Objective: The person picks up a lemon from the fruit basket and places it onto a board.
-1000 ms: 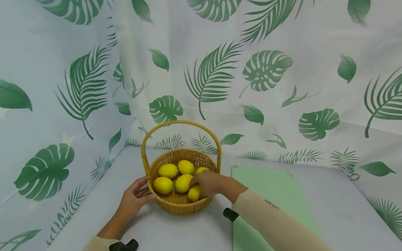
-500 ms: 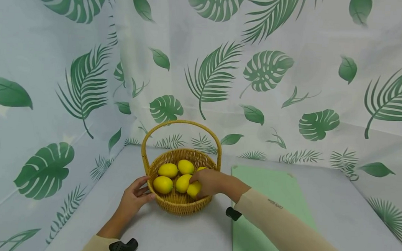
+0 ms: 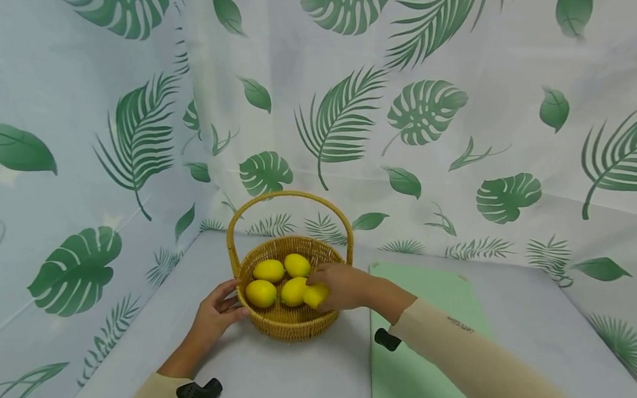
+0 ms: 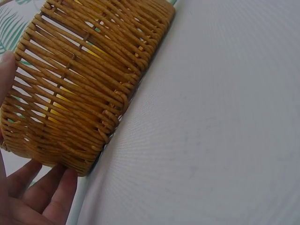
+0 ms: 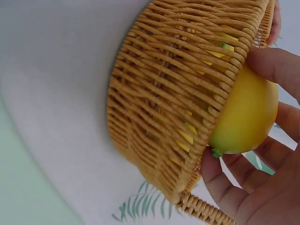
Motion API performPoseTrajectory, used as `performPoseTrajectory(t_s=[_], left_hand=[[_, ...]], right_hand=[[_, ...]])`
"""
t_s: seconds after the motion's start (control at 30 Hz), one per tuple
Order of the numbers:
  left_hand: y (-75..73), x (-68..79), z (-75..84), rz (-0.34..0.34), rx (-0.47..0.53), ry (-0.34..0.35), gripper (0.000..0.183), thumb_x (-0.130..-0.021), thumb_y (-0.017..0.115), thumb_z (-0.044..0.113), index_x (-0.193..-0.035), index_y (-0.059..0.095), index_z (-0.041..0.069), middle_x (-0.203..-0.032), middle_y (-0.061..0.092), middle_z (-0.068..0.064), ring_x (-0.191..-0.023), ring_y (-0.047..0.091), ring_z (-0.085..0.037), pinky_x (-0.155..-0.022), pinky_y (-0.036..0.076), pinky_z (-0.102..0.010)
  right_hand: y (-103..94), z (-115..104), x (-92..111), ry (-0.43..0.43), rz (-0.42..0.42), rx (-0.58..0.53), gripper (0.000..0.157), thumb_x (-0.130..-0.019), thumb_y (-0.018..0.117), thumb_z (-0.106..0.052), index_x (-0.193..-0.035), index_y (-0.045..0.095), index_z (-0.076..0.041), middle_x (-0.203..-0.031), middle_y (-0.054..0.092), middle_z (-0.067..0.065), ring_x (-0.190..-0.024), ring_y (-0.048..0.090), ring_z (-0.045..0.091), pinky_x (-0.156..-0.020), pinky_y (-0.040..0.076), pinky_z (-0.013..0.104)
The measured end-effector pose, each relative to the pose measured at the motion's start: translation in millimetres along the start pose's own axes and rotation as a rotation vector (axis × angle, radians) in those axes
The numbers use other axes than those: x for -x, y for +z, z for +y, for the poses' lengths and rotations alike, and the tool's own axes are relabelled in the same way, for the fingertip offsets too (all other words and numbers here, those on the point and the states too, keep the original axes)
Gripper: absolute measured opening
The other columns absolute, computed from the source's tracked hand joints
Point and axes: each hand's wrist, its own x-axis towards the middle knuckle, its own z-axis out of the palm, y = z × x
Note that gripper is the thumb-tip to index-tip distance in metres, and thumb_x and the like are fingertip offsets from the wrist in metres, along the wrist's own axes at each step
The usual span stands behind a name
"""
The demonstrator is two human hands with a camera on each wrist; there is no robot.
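Observation:
A brown wicker basket (image 3: 291, 330) with a tall arched handle stands on the table, holding several yellow lemons (image 3: 261, 293). My left hand (image 3: 215, 308) steadies its left side, thumb near the front rim and fingers against the woven wall (image 4: 79, 84). Over the right rim, my right hand (image 3: 343, 286) grips one lemon (image 5: 251, 112), thumb on one side and fingers curled round the other. The green stem tip of that lemon shows by a fingertip in the right wrist view. The hand covers part of the basket's right interior in the head view.
A pale green cutting board (image 3: 422, 382) lies on the white table to the right of the basket, under my right forearm. Behind and to the left hang white sheets (image 3: 327, 53) printed with green leaves. A black wrist camera (image 3: 199, 391) sits on my left wrist.
My right hand has taken hold of the front right lemon and lifted it up and rightward to the basket's rim. The left hand keeps its place on the basket.

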Motion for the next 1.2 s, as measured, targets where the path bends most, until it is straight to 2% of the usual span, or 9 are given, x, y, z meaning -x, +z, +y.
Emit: performPoseTrajectory(t_s=[0.37,0.87,1.07,1.2], left_hand=[[1.5,-0.8,3.6,0.0,-0.015,0.002,0.066,-0.084,0.075,0.001,-0.142,0.045,0.001,-0.145,0.039,-0.026,-0.124,0.049,-0.043,-0.087,0.053,-0.03],[0.6,0.2,1.7,-0.001,-0.012,-0.004,0.067,-0.083,0.077,0.003,-0.142,0.045,0.003,-0.146,0.04,-0.023,-0.123,0.05,-0.041,-0.085,0.054,-0.03],[-0.5,0.2,1.9,-0.015,-0.002,-0.002,0.067,-0.083,0.076,0.002,-0.142,0.044,0.002,-0.147,0.038,-0.024,-0.124,0.049,-0.042,-0.086,0.053,-0.03],[0.9,-0.2,2.6,-0.006,-0.01,-0.009,0.067,-0.083,0.076,0.001,-0.142,0.045,0.002,-0.146,0.039,-0.024,-0.123,0.049,-0.042,-0.086,0.053,-0.029]], right_hand=[[-13.4,-0.9,21.4,-0.071,0.065,0.026,0.053,-0.083,0.079,-0.032,-0.132,0.063,-0.02,-0.124,0.056,-0.004,-0.11,0.052,0.015,-0.094,0.047,0.033],[-14.5,8.0,53.0,-0.113,0.14,0.033,0.053,-0.083,0.079,-0.032,-0.131,0.063,-0.019,-0.128,0.055,-0.002,-0.117,0.049,0.017,-0.097,0.046,0.035],[-11.5,20.4,60.6,-0.123,0.183,-0.005,0.052,-0.084,0.078,-0.03,-0.131,0.063,-0.015,-0.13,0.055,0.0,-0.119,0.049,0.021,-0.098,0.045,0.039],[-8.1,28.6,68.4,-0.097,0.208,-0.044,0.052,-0.084,0.078,-0.028,-0.132,0.062,-0.015,-0.131,0.055,0.0,-0.119,0.049,0.022,-0.099,0.045,0.041]])
